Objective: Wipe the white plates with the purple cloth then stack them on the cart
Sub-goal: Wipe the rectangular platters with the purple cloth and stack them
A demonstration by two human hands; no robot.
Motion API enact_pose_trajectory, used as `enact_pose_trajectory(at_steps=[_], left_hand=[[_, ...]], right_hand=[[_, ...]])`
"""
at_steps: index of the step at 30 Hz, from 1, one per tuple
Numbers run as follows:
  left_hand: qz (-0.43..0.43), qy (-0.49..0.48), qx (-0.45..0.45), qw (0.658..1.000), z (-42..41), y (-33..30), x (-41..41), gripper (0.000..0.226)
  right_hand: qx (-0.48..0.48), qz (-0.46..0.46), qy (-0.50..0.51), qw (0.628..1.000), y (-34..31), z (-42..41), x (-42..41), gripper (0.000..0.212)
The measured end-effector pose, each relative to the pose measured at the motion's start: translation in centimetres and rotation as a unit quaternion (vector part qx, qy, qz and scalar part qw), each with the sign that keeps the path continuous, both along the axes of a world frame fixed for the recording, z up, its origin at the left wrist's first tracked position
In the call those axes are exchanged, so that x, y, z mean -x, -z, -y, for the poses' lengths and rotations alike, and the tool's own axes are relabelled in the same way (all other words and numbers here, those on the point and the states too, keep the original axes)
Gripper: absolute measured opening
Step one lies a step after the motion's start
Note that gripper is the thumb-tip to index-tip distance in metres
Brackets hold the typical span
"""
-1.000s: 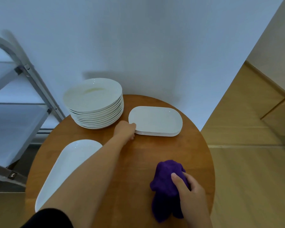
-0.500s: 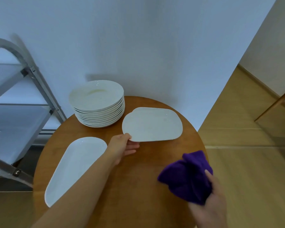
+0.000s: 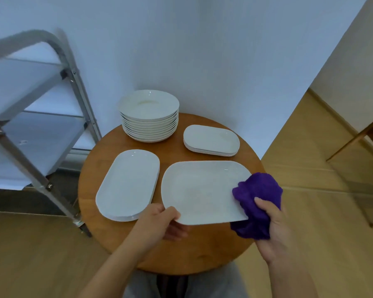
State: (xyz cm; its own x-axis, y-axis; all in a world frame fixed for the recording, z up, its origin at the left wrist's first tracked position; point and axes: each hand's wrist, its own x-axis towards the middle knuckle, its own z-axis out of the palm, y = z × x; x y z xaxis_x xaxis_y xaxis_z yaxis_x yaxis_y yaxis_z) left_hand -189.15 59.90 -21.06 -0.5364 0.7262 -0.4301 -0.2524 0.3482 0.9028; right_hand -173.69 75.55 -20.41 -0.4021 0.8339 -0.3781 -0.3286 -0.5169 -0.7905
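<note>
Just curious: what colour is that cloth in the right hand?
Purple cloth; the head view shows it.

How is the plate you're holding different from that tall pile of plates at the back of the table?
The held plate is a rounded rectangle; the tall pile is round plates. The held plate is single, lifted and gripped at its near edge by the left hand; the pile rests on the round table, many plates high. The purple cloth touches only the held plate. Both are white.

Cart (image 3: 52,125) left of table (image 3: 181,250)
</note>
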Motion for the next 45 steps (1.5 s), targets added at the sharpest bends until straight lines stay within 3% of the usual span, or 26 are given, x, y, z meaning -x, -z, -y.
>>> enact_pose_trajectory(at_steps=[4, 6, 8, 9, 11, 13, 15, 18, 22, 25, 29, 31, 35, 41, 45], left_hand=[[-0.068, -0.022, 0.029, 0.997, 2.6, -0.1, -0.9, 0.008], [0.053, -0.097, -0.012, 0.994, 3.2, -0.3, -1.2, 0.011], [0.254, -0.198, -0.099, 0.941, 3.5, -0.4, -1.6, 0.022], [0.313, -0.228, -0.138, 0.912, 3.5, -0.4, -1.9, 0.029], [0.339, -0.241, -0.168, 0.894, 3.4, 0.0, -2.5, 0.042], [0.328, -0.242, -0.169, 0.897, 3.0, 0.2, -2.9, 0.053], [0.309, -0.232, -0.168, 0.907, 2.8, 0.2, -3.0, 0.062], [0.268, -0.234, -0.166, 0.920, 2.8, 0.1, -3.0, 0.059], [0.242, -0.228, -0.136, 0.933, 2.8, -0.1, -2.9, 0.060], [0.213, -0.210, -0.113, 0.948, 2.6, -0.1, -3.1, 0.055], [0.179, -0.191, -0.114, 0.958, 2.4, 0.1, -2.5, 0.053], [0.182, -0.182, -0.104, 0.961, 2.3, 0.0, -2.1, 0.055], [0.201, -0.208, -0.117, 0.950, 2.8, 0.3, -1.4, 0.050], [0.238, -0.258, -0.098, 0.931, 3.5, 1.2, -0.7, 0.052], [0.260, -0.241, -0.109, 0.929, 3.0, 1.1, -1.1, 0.050]], right_hand=[[-0.031, 0.102, 0.025, 0.994, 0.3, 2.2, -0.5, 0.041], [-0.045, 0.127, 0.014, 0.991, 0.5, 3.2, -0.7, 0.040], [-0.066, 0.139, -0.020, 0.988, 0.6, 4.1, -0.7, 0.036], [-0.081, 0.151, -0.036, 0.985, 0.5, 4.4, -0.8, 0.032], [-0.141, 0.215, -0.051, 0.965, 0.3, 4.6, -0.8, 0.027], [-0.249, 0.328, -0.058, 0.910, -0.1, 4.6, -0.6, 0.025], [-0.352, 0.429, -0.031, 0.831, -0.7, 4.6, -0.3, 0.037], [-0.451, 0.475, 0.022, 0.756, -1.3, 5.0, 0.6, 0.058], [-0.507, 0.524, 0.020, 0.684, -1.0, 5.4, 2.3, 0.054], [-0.526, 0.518, -0.053, 0.673, -0.1, 6.2, 4.3, 0.049], [-0.511, 0.447, -0.100, 0.727, 0.6, 8.3, 6.2, 0.061], [-0.539, 0.397, -0.113, 0.734, 0.6, 9.8, 6.8, 0.061], [-0.636, 0.318, -0.157, 0.685, 0.5, 12.8, 7.5, 0.051], [-0.647, 0.266, -0.299, 0.649, 0.6, 11.9, 5.3, 0.046], [-0.666, 0.277, -0.293, 0.627, 0.6, 10.5, 3.6, 0.042]])
